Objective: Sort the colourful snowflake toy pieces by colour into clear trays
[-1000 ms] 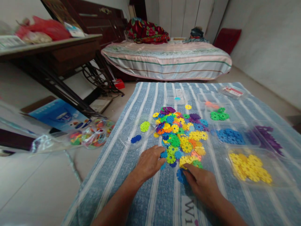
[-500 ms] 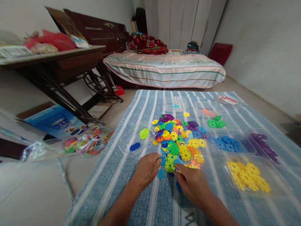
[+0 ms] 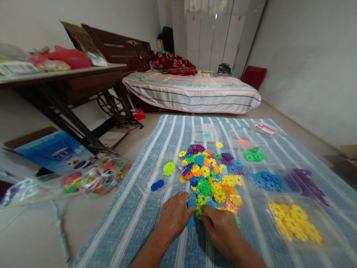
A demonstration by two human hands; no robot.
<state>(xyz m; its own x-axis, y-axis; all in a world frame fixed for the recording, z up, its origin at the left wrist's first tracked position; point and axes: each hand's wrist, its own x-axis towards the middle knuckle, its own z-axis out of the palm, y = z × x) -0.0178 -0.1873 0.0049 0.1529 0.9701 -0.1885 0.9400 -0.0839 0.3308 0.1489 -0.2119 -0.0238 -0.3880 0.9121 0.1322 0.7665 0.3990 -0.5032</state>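
Flower-shaped plastic snowflake discs in many colours lie in a heap (image 3: 213,175) on the striped cloth. My left hand (image 3: 174,216) is at the heap's near left edge, fingers closed beside a blue disc (image 3: 191,202); what they hold, if anything, is hidden. My right hand (image 3: 223,229) pinches at the near edge, its thumb and forefinger on a lime-green disc (image 3: 198,212). The two hands' fingertips are close together. A clear tray (image 3: 145,188) left of the heap holds lime-green discs (image 3: 169,168) and dark blue discs (image 3: 157,185).
Clear trays on the right hold yellow discs (image 3: 295,221), blue discs (image 3: 269,181), purple discs (image 3: 309,184) and green discs (image 3: 253,154). Orange pieces (image 3: 244,143) lie behind the green ones. A lidded box (image 3: 264,128) sits far right. Beyond the table stands a bed (image 3: 192,93).
The view has tilted up slightly, so the scene sits lower. My hands have come closer together, and a lime-green disc now shows at my right fingertips.
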